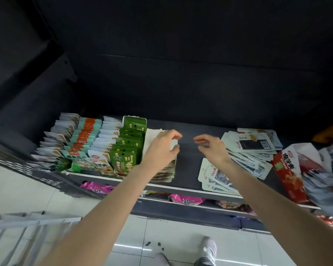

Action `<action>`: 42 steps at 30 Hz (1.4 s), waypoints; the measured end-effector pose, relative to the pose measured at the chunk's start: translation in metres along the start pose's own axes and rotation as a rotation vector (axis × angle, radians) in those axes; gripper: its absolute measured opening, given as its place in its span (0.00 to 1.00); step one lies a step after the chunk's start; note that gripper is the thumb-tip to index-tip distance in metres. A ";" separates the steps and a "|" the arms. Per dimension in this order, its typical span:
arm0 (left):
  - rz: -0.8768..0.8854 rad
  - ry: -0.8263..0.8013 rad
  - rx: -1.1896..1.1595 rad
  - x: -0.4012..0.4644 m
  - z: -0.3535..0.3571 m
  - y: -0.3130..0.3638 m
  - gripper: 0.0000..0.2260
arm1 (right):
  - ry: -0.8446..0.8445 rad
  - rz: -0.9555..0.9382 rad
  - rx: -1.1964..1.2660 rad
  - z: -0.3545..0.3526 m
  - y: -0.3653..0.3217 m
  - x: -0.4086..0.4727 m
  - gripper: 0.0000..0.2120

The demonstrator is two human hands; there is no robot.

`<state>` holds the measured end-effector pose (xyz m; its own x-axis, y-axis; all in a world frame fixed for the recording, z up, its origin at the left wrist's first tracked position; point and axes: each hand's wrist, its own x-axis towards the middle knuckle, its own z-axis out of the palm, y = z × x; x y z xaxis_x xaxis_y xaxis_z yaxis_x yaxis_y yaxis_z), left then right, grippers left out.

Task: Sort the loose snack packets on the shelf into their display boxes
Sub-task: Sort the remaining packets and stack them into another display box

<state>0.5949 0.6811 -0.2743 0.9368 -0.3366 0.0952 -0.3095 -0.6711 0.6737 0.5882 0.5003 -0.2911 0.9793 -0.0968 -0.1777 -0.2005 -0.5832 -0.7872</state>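
My left hand [162, 145] grips the top of a stack of pale snack packets [164, 172] standing in a row on the dark shelf [186, 164], just right of a green display box [129, 148]. My right hand [210, 145] hovers over the bare shelf middle, fingers loosely curled, holding nothing. To its right lies a loose heap of white packets [252, 150], with a few more white packets [213, 178] near the shelf's front edge.
Rows of white, orange-teal and green packets [81, 143] fill the shelf's left end. A red packet [288, 169] and a messy pile of bags [323, 166] crowd the right end. Pink packets [185, 199] lie on the shelf below. My shoes [207, 250] stand on white floor tiles.
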 end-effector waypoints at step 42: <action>-0.252 0.036 -0.078 -0.016 -0.061 -0.045 0.10 | -0.083 -0.156 -0.077 0.048 -0.053 0.002 0.08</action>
<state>0.6038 0.7573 -0.2613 0.9884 -0.1405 -0.0578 -0.0533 -0.6771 0.7340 0.5995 0.5697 -0.2778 0.9920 0.0648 -0.1082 -0.0409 -0.6463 -0.7620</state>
